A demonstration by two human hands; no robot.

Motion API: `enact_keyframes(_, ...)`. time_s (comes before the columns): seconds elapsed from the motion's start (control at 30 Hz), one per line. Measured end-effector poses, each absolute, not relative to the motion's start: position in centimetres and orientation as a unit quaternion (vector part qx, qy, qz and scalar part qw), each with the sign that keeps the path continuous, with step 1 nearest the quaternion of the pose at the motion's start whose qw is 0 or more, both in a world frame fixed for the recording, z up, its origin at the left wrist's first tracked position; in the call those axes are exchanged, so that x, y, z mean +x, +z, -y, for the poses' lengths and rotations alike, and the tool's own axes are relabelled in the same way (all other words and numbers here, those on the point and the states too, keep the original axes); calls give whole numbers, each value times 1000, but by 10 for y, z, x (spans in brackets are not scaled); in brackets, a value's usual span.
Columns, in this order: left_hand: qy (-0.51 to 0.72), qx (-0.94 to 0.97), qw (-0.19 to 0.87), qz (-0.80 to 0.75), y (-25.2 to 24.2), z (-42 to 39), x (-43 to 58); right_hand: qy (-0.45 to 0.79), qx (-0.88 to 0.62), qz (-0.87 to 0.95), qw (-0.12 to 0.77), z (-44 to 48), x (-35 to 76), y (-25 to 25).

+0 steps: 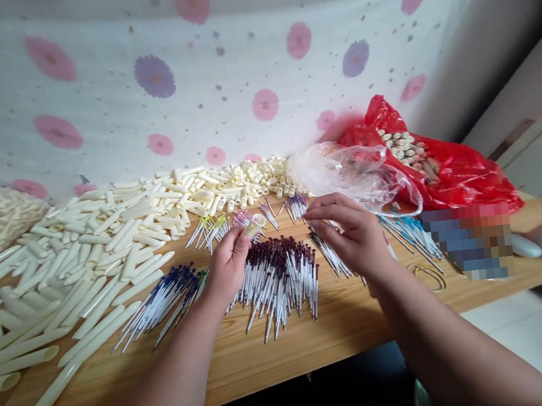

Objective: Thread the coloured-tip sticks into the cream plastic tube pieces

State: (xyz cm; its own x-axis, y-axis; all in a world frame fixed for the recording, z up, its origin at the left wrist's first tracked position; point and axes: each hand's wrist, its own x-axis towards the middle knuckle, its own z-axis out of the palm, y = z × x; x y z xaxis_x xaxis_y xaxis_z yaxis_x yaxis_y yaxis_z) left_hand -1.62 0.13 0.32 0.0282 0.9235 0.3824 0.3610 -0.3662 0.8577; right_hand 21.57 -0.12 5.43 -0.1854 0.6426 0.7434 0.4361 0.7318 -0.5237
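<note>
My left hand (pixel 229 262) is closed on a short cream tube (pixel 254 225), whose open end faces up and right. My right hand (pixel 346 230) is raised over the table with thumb and fingertips drawn together; whatever is between them, if anything, is too small to make out. Between my forearms lies a big pile of dark-red-tipped refills (pixel 281 279). Blue-tipped refills (pixel 165 298) are left of my left wrist. Behind the hands are yellow-green-tipped refills (pixel 208 230) and purple-tipped refills (pixel 296 207). Black-tipped refills (pixel 329 253) lie beside my right hand.
Cream pen barrels (pixel 84 268) cover the left side. Small slotted cream parts (pixel 249 182) lie along the back. A clear plastic bag (pixel 350 175) and a red bag (pixel 466 173) stand at the back right, near light-blue-tipped refills (pixel 412 233) and rubber bands (pixel 429 278).
</note>
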Motion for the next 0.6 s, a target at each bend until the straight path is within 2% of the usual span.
enact_keyframes(0.07, 510, 656, 342, -440, 2, 1, -15, 44, -437, 755, 486, 5, 258, 44)
enact_keyframes(0.17, 505, 656, 416, -378, 1, 3, -11, 1, -537, 766, 353, 17, 318, 19)
enact_keyframes(0.37, 420, 688, 468, -363, 4, 8, -3, -13, -460, 873, 161, 48, 338, -17)
enact_keyframes(0.5, 408, 695, 481, -346, 10, 13, -1, -41, -419, 897, 131, 48, 333, -13)
enact_keyframes(0.6, 403, 701, 476, -345, 14, 15, -2, -38, -400, 891, 212, 45, 336, 2)
